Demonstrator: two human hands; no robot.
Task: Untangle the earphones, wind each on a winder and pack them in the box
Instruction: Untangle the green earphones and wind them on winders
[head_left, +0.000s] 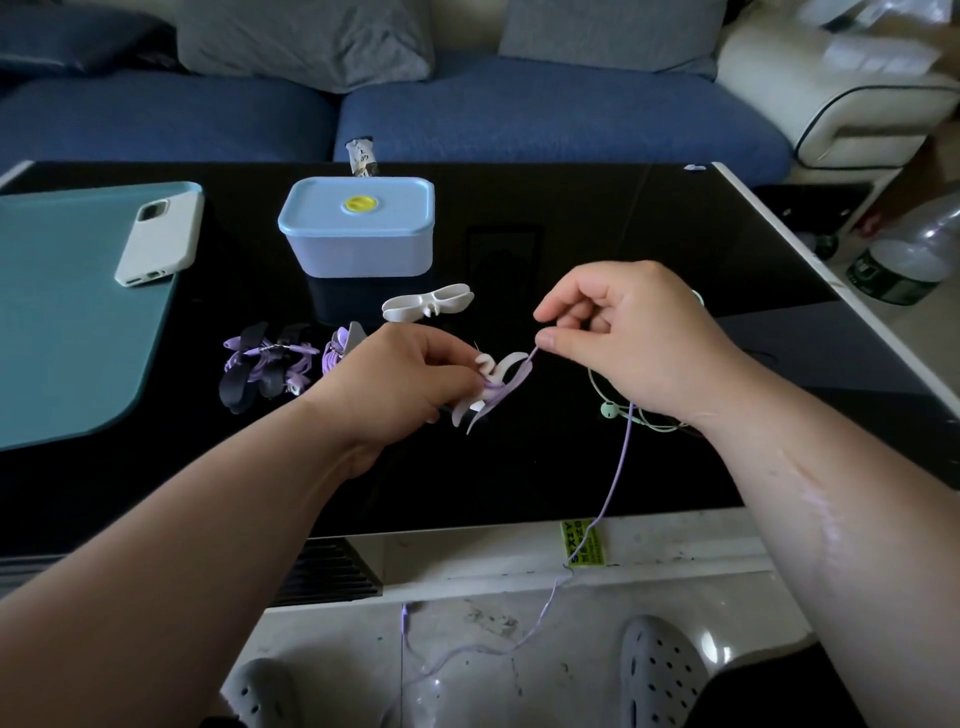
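Left hand (410, 379): fingers curled round a white winder (491, 364) with a few purple turns on it
Right hand (628, 338): thumb and forefinger pinch the purple cable (618, 462) just right of the winder — the rest drops past the near edge of the black table (519, 467)
Green earphones (607, 410): loose on the table, under the right wrist
Spare winder (428, 304): just beyond the hands
Box (358, 228): further back, lid on

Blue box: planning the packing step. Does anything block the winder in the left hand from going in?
Yes: the lid sits on the box, and a spare white winder lies between.
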